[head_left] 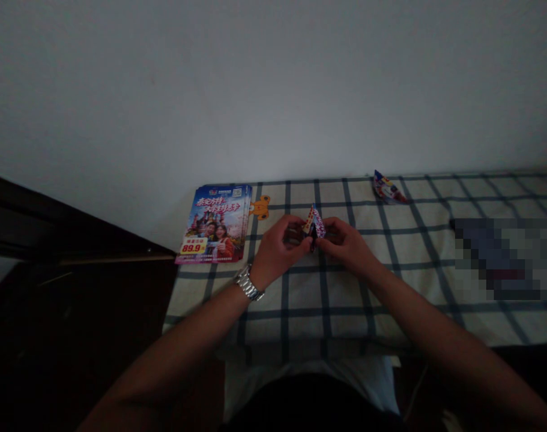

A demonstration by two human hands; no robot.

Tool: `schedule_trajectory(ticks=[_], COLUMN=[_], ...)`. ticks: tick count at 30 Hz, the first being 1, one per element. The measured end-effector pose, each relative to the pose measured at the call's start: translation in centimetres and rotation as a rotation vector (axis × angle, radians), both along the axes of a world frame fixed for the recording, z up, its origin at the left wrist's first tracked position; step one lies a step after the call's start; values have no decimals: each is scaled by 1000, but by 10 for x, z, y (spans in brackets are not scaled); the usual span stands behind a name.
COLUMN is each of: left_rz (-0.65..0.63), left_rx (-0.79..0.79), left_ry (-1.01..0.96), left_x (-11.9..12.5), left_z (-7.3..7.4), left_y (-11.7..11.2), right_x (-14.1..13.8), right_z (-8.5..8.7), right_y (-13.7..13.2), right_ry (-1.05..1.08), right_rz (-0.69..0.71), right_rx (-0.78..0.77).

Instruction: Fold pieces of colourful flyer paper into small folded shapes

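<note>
Between my two hands, above the checked cloth, is a small folded piece of printed glossy paper (317, 225), bent to a peak at the top. My left hand (284, 243), with a metal watch on its wrist, pinches the paper's left side. On the right side, my right hand (343, 243) grips it between thumb and fingers. A stack of printed flyers (214, 225) with blue and pink pictures lies to the left of my hands. Farther back on the right sits another folded paper piece (389, 188), printed in blue, red and white.
The checked tablecloth (273, 324) covers a table against a plain wall (273, 90). An orange bear-shaped flat piece (260, 208) lies beside the flyers. At the right is a dark, pixelated object (498, 258). A dark panel edge (75, 222) stands at the left.
</note>
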State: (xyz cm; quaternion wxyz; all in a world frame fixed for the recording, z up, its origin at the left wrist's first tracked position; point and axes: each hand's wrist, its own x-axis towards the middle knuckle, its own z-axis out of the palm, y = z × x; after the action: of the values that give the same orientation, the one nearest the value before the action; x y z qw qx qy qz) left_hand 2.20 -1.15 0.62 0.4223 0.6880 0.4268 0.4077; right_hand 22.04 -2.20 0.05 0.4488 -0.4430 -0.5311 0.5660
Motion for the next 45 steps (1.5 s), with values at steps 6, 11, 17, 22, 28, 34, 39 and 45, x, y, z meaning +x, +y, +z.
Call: schedule_trajectory(ticks=[6, 11, 17, 22, 28, 34, 39, 45], left_rz=[10, 21, 37, 32, 37, 37, 32, 29], left_rx=[12, 25, 25, 26, 34, 79, 146, 327], left_ry=[6, 15, 30, 28, 25, -14, 2, 124], left_x=[0, 0, 0, -2, -3, -4, -6, -8], left_z=[0, 0, 2, 0, -2, -3, -3, -1], left_y=[0, 0, 1, 2, 2, 3, 4, 4], right_x=[1, 2, 2, 2, 1, 3, 8, 12], right_z=[-6, -5, 0, 2, 4, 3, -1, -2], right_y=[1, 1, 1, 0, 0, 0, 3, 6], right_ry=[3, -50, -53, -45, -51, -59, -80, -127], right_rz=[11, -1, -10, -16, -14, -8, -99, -156], right_rx=[50, 54, 53, 31, 30, 19, 79, 121])
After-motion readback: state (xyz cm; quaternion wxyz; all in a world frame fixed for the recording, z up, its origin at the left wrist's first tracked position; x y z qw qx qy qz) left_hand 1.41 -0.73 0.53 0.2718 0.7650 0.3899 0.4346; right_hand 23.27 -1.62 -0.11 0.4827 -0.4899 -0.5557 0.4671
